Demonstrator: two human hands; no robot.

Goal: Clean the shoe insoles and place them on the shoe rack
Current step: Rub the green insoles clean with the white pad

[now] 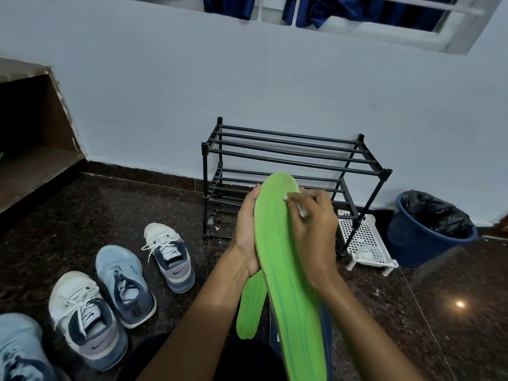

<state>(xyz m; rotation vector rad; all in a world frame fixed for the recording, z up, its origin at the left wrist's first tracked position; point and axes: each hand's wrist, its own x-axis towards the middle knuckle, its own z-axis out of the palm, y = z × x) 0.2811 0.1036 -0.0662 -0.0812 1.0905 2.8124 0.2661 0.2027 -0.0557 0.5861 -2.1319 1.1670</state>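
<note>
The left grip (pixel 247 229) is holding a green insole (pixel 286 270) up in front of the rack (pixel 288 152), with its fingers curling round the insole's left edge. The right grip (pixel 313 229) is pinching a small white wipe (pixel 301 210) and pressing it on the insole near the toe end. So the cleaning is going on right now.

I think the job is not far along. No insole is lying on the rack yet. A second insole (pixel 251 306) is lying low down, under the left wrist, and I cannot tell if it is clean. Something dark blue is peeking out behind the held insole, and I cannot tell what it is. Finishing the wiping and putting both insoles on the rack is what is left to do.

Counting now:
- Two green insoles are showing, one held and one lying down.
- Four shoes (pixel 123 284) are sitting on the floor (pixel 439 312) to the left: two white and two light blue.
- One black rack is standing by the wall, with two shelves.
- One wipe is being used.
- One white tray (pixel 365 240) is sitting just beside the rack.
- One blue bin (pixel 412 243) is standing to the right.
</note>
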